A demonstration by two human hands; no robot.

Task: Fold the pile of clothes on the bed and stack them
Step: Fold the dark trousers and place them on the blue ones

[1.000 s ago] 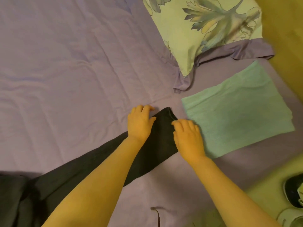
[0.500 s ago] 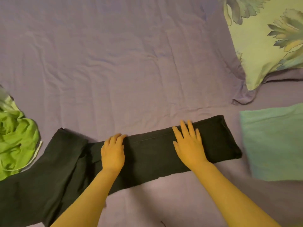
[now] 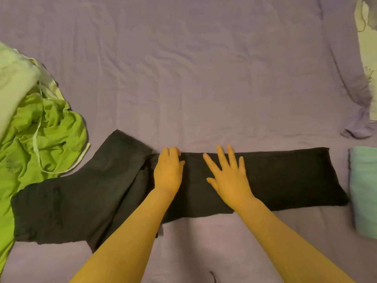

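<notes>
- Far left: an unfolded heap, lime-green garment [image 3: 40, 139] with a paler cloth [image 3: 14, 82] above it at the frame edge; both remain to be folded, and the green one touches the black trousers' waist end.
- Centre left: black trousers [image 3: 275, 176], laid across the bed [image 3: 183, 68] from left to right; the waist end [image 3: 67, 201] is wide and angled, the legs doubled into one long band.
- Left hand [image 3: 168, 172]: palm down on the band near the crotch, fingers together and straight, grip holding nothing, only pressing.
- Right hand [image 3: 228, 176]: flat on the band just beside the left, fingers spread wide, likewise pressing, not grasping.
- Progress, as a judgement: the lengthwise fold is made and is being smoothed; the crosswise folds and the move onto the stack are still to come.
- Right: folded teal cloth [image 3: 365, 190], apparently the start of the stack, just beside the trouser hem, with a narrow gap.
- Far right, top: pillow [image 3: 367, 64], partly cut off by the frame; its pattern cannot be read.
- Obstruction: the green heap crowds the waist end.
</notes>
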